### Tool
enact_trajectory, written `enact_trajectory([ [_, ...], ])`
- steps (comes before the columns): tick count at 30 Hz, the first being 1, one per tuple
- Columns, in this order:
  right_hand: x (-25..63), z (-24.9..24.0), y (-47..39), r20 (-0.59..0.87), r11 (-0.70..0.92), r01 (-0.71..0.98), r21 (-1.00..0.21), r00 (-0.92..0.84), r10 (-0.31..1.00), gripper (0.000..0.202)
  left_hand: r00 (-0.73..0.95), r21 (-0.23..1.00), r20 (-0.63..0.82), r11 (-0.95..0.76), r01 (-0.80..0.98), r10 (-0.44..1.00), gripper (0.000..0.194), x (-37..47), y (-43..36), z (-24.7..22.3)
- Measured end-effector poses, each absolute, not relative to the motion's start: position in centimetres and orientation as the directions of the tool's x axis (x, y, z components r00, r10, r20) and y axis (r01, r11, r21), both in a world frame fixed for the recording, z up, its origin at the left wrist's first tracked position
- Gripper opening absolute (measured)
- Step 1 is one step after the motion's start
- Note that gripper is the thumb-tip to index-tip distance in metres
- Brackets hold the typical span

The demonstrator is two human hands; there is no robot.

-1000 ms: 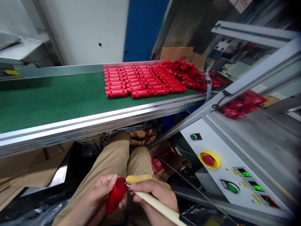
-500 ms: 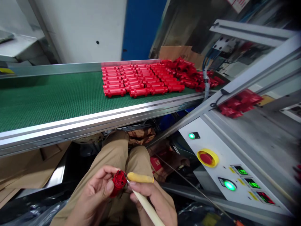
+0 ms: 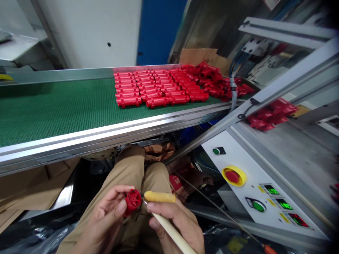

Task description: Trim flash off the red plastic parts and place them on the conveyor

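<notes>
My left hand (image 3: 111, 210) is closed around a short red plastic cylinder (image 3: 133, 199), its ribbed hollow end facing up toward me. My right hand (image 3: 177, 222) grips a slim tool with a cream handle (image 3: 172, 233) and a small metal tip. That tip is beside the cylinder's right rim; whether it touches is too small to tell. A yellow finger cover (image 3: 160, 197) appears to be on one of the right fingers. Both hands are above my lap, in front of the conveyor.
Red plastic parts lie in rows on the green conveyor belt (image 3: 58, 109), with a heap of red parts (image 3: 209, 79) at its right. A control panel (image 3: 233, 201) with a red stop button (image 3: 232, 175) stands right. Cardboard (image 3: 34, 190) is at lower left.
The red cylinder has turned so that its open end faces me more. My right hand and the tool have shifted slightly right. The panel's green buttons have gone dim.
</notes>
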State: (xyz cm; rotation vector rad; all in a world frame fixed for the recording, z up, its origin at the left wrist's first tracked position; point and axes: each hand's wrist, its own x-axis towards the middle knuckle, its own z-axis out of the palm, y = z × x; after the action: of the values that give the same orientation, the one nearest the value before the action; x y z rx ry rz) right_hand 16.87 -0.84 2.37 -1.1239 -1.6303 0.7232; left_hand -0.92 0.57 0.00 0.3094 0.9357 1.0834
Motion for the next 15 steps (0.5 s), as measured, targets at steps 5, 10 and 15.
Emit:
enact_trajectory([
  [5, 16.66, 2.36, -0.48, 0.391, 0.403, 0.236, -0.884, -0.099, 0.915, 0.029, 0.185, 0.584, -0.52, 0.504, -0.636, 0.834, 0.032, -1.05, 0.33, 0.38],
  [10, 16.57, 2.36, -0.46, 0.38, 0.395, 0.22, -0.892, -0.111, 0.918, 0.03, 0.215, 0.575, -0.534, 0.537, -0.616, 0.818, 0.034, -1.14, 0.31, 0.27],
  [15, 16.7, 2.44, -0.63, 0.369, 0.378, 0.274, -0.884, -0.085, 0.925, 0.018, 0.205, 0.585, -0.51, 0.512, -0.63, 0.835, 0.034, -1.24, 0.22, 0.23],
])
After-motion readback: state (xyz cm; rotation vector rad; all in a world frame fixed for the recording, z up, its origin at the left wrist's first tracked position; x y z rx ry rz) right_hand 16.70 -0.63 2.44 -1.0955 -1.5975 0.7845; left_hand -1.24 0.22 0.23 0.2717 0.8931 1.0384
